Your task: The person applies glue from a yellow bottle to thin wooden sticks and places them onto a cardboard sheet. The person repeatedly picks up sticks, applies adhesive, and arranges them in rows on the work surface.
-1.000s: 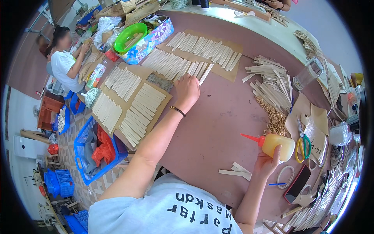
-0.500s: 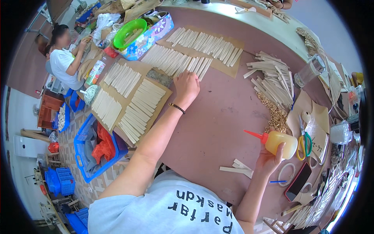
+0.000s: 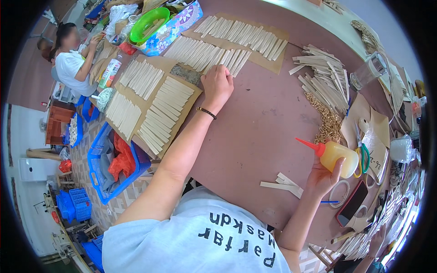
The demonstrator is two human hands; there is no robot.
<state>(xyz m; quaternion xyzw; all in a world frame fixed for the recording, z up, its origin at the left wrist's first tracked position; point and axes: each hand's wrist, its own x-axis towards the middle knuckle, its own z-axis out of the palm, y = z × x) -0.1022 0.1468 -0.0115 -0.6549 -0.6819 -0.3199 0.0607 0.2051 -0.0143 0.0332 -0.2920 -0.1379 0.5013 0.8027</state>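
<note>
My left hand (image 3: 217, 86), fingers curled, rests at the near edge of a row of pale flat strips (image 3: 193, 52) on the table. Whatever is between its fingertips is hidden by the hand. In my right hand (image 3: 322, 178) is a squeeze bottle (image 3: 342, 159) of yellowish liquid, tilted so its long red nozzle points left over the table. Two or more loose strips (image 3: 282, 184) lie left of that hand. Another row of strips (image 3: 243, 34) lies on brown board at the back. More rows (image 3: 166, 113) sit on a brown board (image 3: 187, 119) to the left.
A pile of strips (image 3: 321, 75), a gold chain (image 3: 330, 120), scissors (image 3: 363, 148), a phone (image 3: 353, 203) and a clear jar (image 3: 369, 70) occupy the right side. At left are a blue basket (image 3: 98, 168) and a co-worker (image 3: 73, 68). Another person's hand (image 3: 377, 241) shows lower right.
The view has shifted slightly. My left hand stays by the same row, and my right hand still holds the bottle, a little further right. Another person's hand has appeared at lower right.
</note>
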